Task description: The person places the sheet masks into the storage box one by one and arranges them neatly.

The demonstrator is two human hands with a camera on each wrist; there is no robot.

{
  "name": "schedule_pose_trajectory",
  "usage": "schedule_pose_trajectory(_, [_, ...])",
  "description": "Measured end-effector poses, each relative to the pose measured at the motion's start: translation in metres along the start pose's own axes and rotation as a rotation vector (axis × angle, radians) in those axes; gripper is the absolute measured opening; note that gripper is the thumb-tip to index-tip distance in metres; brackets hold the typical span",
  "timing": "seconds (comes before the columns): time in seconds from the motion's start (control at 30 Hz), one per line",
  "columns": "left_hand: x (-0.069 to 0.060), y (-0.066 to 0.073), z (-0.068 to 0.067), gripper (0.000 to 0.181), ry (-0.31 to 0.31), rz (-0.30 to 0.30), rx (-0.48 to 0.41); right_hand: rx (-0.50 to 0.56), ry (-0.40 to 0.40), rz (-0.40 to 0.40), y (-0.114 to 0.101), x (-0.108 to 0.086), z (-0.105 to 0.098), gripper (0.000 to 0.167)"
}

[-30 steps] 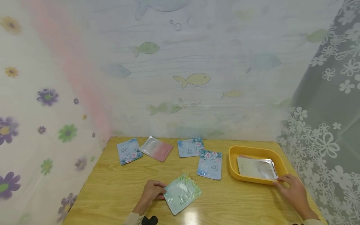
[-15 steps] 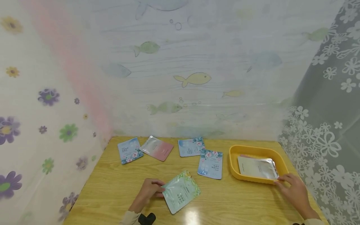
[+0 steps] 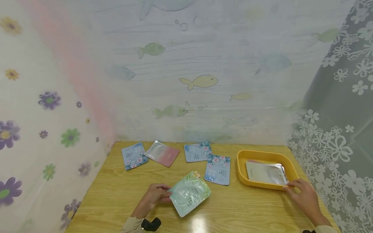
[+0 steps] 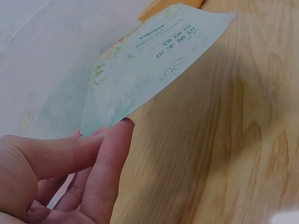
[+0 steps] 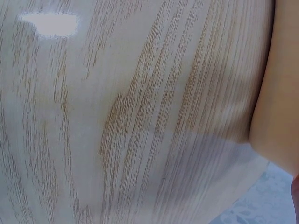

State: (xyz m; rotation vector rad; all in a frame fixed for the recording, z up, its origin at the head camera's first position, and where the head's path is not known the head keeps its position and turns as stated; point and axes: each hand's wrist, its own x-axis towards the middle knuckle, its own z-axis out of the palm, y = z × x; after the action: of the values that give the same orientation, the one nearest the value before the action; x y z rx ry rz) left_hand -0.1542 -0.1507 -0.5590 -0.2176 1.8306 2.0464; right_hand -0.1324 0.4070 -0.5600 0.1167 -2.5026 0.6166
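My left hand (image 3: pixel 154 198) pinches the near-left corner of a pale green sheet-mask packet (image 3: pixel 190 194) printed with leaves. The packet is tilted up off the wooden table; in the left wrist view, thumb and fingers (image 4: pixel 110 163) grip its corner and the packet (image 4: pixel 154 56) casts a shadow beneath. At the right, my right hand (image 3: pixel 304 197) pinches the near-right rim of a yellow tray (image 3: pixel 256 184). Inside the tray lie a silver-white packet (image 3: pixel 265 173) and a pinkish one mostly hidden below it. The right wrist view shows mainly tabletop; the fingertips are out of sight there.
Along the back of the table (image 3: pixel 116 200) lie a blue flowered packet (image 3: pixel 134 156), a pink-silver packet (image 3: pixel 162 153) and another blue packet (image 3: pixel 196 152). One more blue packet (image 3: pixel 218 170) lies between these and the tray. Printed curtain (image 3: pixel 198 106) surrounds the table.
The green packet has risen from the table and shifted slightly away and to the right, in my left hand. My right hand has stayed on the tray rim.
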Motion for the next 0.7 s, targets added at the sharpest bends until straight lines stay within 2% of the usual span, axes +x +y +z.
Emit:
schedule_pose_trajectory(0.23, [0.003,0.008,0.006,0.023,-0.034,0.001,-0.034,-0.010,0.006,-0.005,-0.001,0.001,-0.001,0.020])
schedule_pose_trajectory(0.43, [0.005,0.014,0.011,0.025,-0.055,0.000,0.002,-0.002,0.014,-0.009,0.000,-0.004,-0.001,0.020])
schedule_pose_trajectory(0.7, [0.014,0.027,0.021,0.025,-0.094,0.012,-0.013,-0.001,0.060,-0.060,0.000,-0.001,-0.001,0.022])
